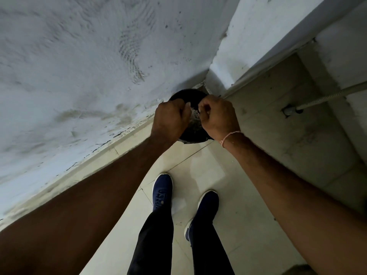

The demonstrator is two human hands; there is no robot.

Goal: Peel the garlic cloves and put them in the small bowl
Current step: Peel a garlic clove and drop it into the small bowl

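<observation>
Tiled floor below: both hands — left hand (171,118), right hand (217,116) — pinch something small over a black bin (191,133); peeling underway, bowl unseen.

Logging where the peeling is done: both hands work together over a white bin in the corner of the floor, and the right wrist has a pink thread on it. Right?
Not quite: the bin is black, not white. The head view shows the left hand and right hand close together over it in the floor corner, with the pink thread on the right wrist.
</observation>
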